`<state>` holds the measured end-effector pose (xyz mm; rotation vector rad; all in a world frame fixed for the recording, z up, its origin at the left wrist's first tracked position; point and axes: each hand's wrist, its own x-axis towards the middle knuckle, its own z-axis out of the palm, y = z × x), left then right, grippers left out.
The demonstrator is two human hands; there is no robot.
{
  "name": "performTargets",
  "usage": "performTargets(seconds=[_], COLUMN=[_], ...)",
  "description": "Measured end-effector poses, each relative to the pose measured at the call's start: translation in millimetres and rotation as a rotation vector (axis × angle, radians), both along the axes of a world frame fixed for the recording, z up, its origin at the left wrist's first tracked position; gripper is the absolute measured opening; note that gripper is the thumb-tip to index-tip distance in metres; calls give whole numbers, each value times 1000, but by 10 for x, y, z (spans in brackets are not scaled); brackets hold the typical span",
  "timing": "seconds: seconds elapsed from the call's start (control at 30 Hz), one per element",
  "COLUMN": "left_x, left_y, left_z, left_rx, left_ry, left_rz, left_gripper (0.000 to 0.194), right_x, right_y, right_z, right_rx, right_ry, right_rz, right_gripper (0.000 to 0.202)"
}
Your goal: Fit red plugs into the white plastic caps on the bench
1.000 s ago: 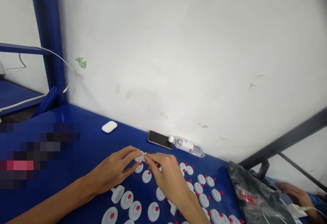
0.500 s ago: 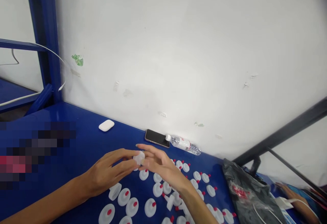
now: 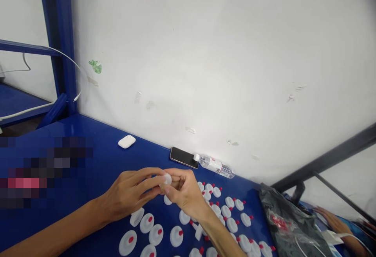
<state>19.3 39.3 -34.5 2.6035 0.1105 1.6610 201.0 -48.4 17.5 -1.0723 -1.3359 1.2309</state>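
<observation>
My left hand (image 3: 133, 190) and my right hand (image 3: 188, 192) meet above the blue table (image 3: 100, 163). Between their fingertips is a small translucent white plastic cap (image 3: 167, 179), gripped from both sides and partly covered by the fingers. Whether it has a red tip is hidden. Below and around my hands lie several white nozzle caps with red tips (image 3: 176, 236), some of them behind my right forearm. One nozzle cap (image 3: 198, 231) lies on its side close to that forearm.
Along the wall are a white earbud case (image 3: 127, 141), a phone (image 3: 184, 158) and a water bottle (image 3: 216, 166). A dark plastic bag (image 3: 289, 214) with a small bag of red pieces (image 3: 279, 222) lies right. Another person's hand (image 3: 330, 220) is at far right.
My right hand's fingers, stretched out before, have curled in around the cap. The cap is now more covered by both hands. The whole view has shifted slightly.
</observation>
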Motion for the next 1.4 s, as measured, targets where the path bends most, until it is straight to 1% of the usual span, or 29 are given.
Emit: performTargets(seconds=[0.1, 0.23, 0.37, 0.5, 0.57, 0.67, 0.8, 0.97, 1.1, 1.23, 1.3, 1.4], left_x=[-1, -14, -22, -19, -15, -7, 14, 48, 49, 11, -13, -17], left_y=[5, 1, 7, 15, 12, -2, -27, -65, -106, -158, -189, -213], left_z=[-9, -56, -94, -49, -7, 44, 55, 25, 28, 78, 106, 123], left_rx=[45, 109, 98, 69, 22, -89, -235, -373, -404, -432, -509, -744], left_ry=[40, 42, 66, 97, 99, 88, 98, 101, 90, 88, 91, 90], left_rz=[42, 66, 67, 25, -1, -35, -49, -107, -152, -169, -193, -206], left_gripper=[36, 38, 42, 38, 33, 23, 14, 12, 16, 18, 22, 40], right_x=[-26, -24, -2, 20, 28, 31, 28, 11, -21, -22, -12, -25], right_y=[-19, -42, -46, -26, -5, 28, 39, -22, -70, -87, -83, -59], right_z=[13, -38, -91, -101, -100, -98, -73, 18, 47, 36, 38, 47], right_rx=[-20, -37, -30, -41, -51, -70, -127, -144, -180, -225, -200, -136], right_ry=[11, 43, 36, 38, 38, 43, 48, 17, 90, 181, 175, 99], right_rz=[-7, -6, -12, -8, -9, 5, 37, 82, 99, 124, 98, 15], right_gripper=[40, 40, 39, 44, 47, 54, 64, 57, 49, 47, 47, 48])
